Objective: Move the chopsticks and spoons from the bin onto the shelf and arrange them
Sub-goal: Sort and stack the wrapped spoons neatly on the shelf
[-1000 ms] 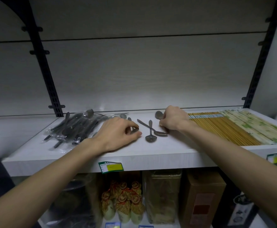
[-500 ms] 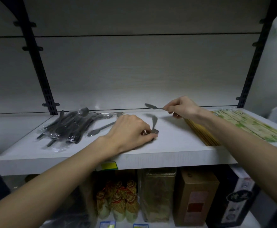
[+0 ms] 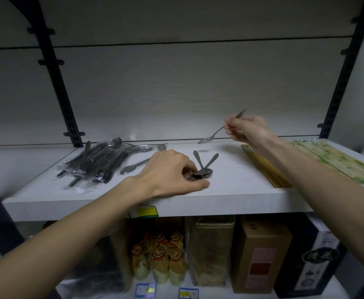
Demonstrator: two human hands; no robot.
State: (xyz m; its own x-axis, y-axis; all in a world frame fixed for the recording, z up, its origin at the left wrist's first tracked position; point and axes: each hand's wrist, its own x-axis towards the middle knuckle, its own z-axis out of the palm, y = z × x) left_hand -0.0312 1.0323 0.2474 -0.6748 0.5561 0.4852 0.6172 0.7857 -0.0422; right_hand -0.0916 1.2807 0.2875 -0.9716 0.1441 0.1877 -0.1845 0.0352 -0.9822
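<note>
Two metal spoons (image 3: 204, 164) lie crossed on the white shelf (image 3: 230, 197), bowls stacked at the front, handles fanning toward the back. Left hand (image 3: 172, 173) rests on the shelf, fingers curled, thumb and fingertips pinching those stacked bowls. Right hand (image 3: 249, 131) is raised above the shelf, fingers curled, pinching a thin spoon (image 3: 217, 131) by its handle, bowl tilted down-left, clear of the surface. Loose spoon (image 3: 133, 167) lies just left of the left hand; more loose ones lie behind it. Bagged dark spoons (image 3: 99, 162) are piled at shelf left. Brown chopsticks (image 3: 265, 169) and green-patterned wrapped chopsticks (image 3: 336, 162) lie side by side at shelf right. Yellow-green price tag (image 3: 144, 211) on the shelf's front edge. Boxes and packaged goods below.
</note>
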